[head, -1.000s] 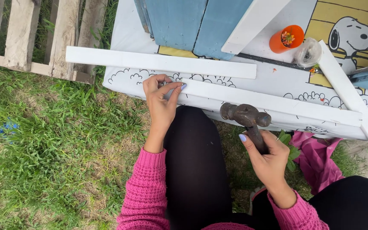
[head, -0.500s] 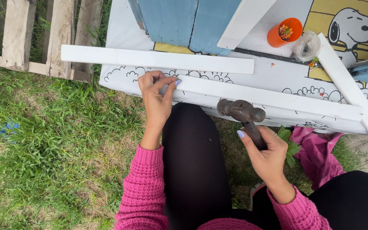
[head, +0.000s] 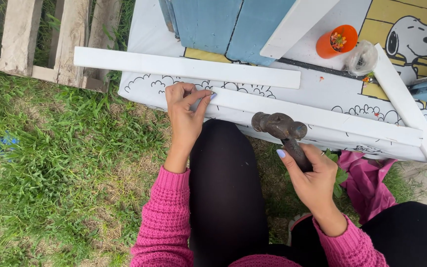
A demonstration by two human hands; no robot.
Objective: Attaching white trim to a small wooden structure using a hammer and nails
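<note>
**Hammer poised beside the slat**

The white slat point(head: 317, 116) lies across the cartoon-printed sheet point(head: 144, 44). The right hand point(head: 315, 180) grips the hammer point(head: 282, 131), barely moved since earlier; the left hand point(head: 186, 111) still pinches at the slat's end.

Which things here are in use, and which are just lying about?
In use: left hand pinching at the end of the near white slat; right hand gripping the hammer.

Lying about: far white slat, orange cup, blue boards, wooden pallet, pink cloth.
</note>
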